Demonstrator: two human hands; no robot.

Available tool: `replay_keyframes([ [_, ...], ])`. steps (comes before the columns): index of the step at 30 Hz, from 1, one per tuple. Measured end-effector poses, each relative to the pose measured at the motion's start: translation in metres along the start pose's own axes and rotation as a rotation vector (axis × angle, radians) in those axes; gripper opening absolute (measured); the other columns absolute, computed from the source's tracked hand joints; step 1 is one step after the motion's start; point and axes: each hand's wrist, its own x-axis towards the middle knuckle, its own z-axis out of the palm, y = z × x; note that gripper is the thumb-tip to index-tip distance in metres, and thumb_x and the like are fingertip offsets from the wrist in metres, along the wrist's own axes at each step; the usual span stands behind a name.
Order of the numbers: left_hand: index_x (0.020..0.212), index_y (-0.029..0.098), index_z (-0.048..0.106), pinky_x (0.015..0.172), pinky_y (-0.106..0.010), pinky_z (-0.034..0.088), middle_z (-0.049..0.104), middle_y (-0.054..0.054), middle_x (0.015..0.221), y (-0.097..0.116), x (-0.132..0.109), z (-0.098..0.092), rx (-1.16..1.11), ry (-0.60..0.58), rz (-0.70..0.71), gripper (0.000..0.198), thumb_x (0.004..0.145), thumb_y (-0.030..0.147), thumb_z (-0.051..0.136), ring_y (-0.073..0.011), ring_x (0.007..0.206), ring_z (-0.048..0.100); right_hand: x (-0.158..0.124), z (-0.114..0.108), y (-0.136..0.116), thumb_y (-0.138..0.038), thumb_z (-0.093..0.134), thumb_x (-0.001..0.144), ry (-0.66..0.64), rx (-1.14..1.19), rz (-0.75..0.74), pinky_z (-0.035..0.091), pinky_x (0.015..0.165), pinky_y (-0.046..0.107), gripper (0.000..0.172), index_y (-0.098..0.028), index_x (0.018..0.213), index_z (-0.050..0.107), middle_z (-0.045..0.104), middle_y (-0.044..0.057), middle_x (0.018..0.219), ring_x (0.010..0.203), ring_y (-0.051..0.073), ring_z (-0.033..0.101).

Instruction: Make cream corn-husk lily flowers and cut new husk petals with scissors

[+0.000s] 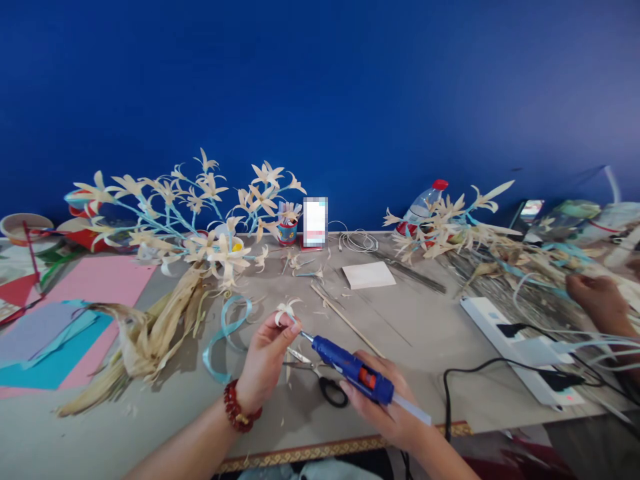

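Between the thumb and fingers of my left hand (266, 353) is a small cream flower (286, 311) with curled petals. My right hand (375, 393) is wrapped round a blue hot glue gun (345, 363); a clear glue stick (413, 409) pokes out of its back end. The gun's metal nozzle points left, at or very near the flower's base; whether they touch I cannot tell. Below the gun lie black-handled scissors (333, 392), partly covered by my hands. A light blue ribbon (206, 360) curls on the table just left of my left hand.
Cream flower branches (165, 200) stand at the back left, above dried corn husks (155, 333) and coloured paper (95, 283). A white card (369, 275) and thin wires (417, 275) lie mid-table. A power strip (520, 353) with cables sits right, near another person's hand (597, 303).
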Motion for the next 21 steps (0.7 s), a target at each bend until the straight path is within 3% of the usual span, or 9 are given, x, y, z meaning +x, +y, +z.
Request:
replay_keyframes([
  [13,0.072,0.018,0.059,0.075,-0.024,0.037,0.058,0.002,0.077,0.0008,0.0001,0.0007,-0.008,-0.003,0.010,0.016,0.073,0.023,0.075,-0.0114,0.076,0.050,-0.0023,0.0028,-0.0024,-0.035,0.052,0.089,0.104,-0.044,-0.071,0.048,0.058,0.029,0.014,-0.023,0.092,0.059,0.066,0.003,0.074,0.062,0.019,0.063],
  [21,0.072,0.018,0.058,0.075,-0.024,0.037,0.056,0.002,0.076,0.0006,-0.0004,-0.0006,0.006,0.002,0.012,0.016,0.074,0.023,0.074,-0.0116,0.075,0.049,0.0009,0.0009,-0.0050,-0.036,0.049,0.091,0.081,-0.046,-0.105,0.048,0.056,0.028,0.016,-0.024,0.087,0.059,0.064,0.002,0.069,0.060,0.018,0.063],
])
